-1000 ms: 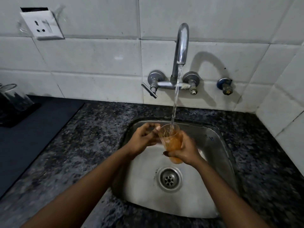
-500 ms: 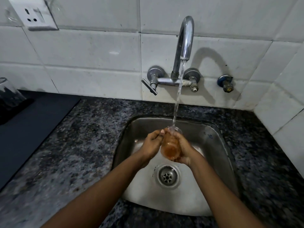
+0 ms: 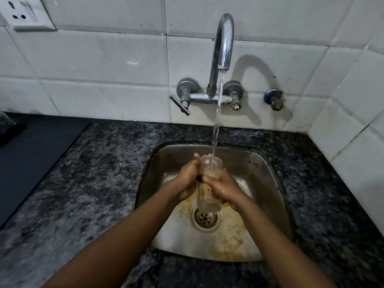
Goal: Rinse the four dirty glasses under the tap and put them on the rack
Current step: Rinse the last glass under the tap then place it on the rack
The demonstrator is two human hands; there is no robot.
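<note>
Both hands hold one glass (image 3: 208,194) over the sink (image 3: 268,181), directly below the spout of the tap (image 3: 223,44). The left hand (image 3: 188,179) wraps the glass from one side and the right hand (image 3: 225,187) from the other, fingers curled round its middle, so each is grasping it. The glass is tilted with its mouth up and away from the person, its base hanging just above the drain (image 3: 206,218). A stream of water (image 3: 217,121) runs from the tap straight into the mouth of the glass. The glass looks mostly clear, with a faint yellowish tint near its upper part — the ribbed lower wall shows through between the hands.

Orange-brown residue lies on the sink floor around the drain and toward the near rim. The sink is set into a dark speckled worktop (image 3: 87,183). Left of the sink, a dark mat (image 3: 39,146) lies on the worktop. Behind the tap, the white tiled wall (image 3: 104,59) carries a socket (image 3: 25,15) at the upper left — and a small capped valve (image 3: 274,99) to the tap's right.
</note>
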